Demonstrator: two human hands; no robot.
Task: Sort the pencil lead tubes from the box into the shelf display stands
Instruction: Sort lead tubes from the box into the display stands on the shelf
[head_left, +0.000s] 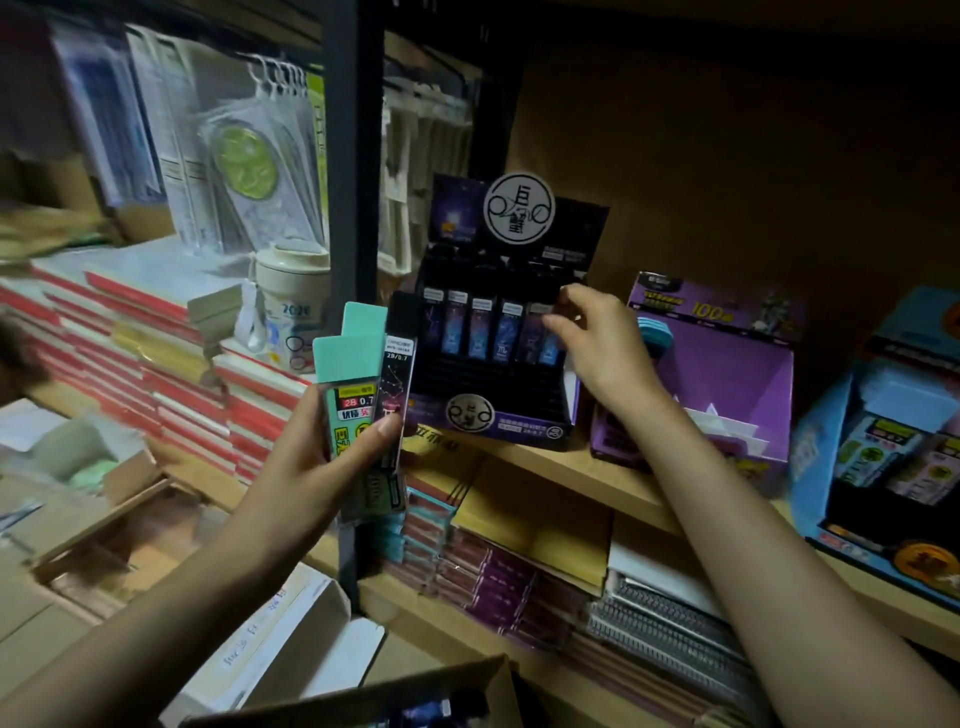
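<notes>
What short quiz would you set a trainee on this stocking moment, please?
1. True or false: the left hand holds only green-capped tubes.
2. Which stand does the right hand reach into? A) the dark stand with the round logo B) the purple stand C) the blue stand
3. Fill in: the right hand pinches the ___most tube in the stand's row.
Key: 1 false, a black-capped tube is there too; 2 A; 3 right, the rightmost tube.

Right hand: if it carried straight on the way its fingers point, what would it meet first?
Most likely the rightmost tube in the dark stand. The right hand points left and inward at that row, fingertips at the tube's top; actual contact is unclear.
</notes>
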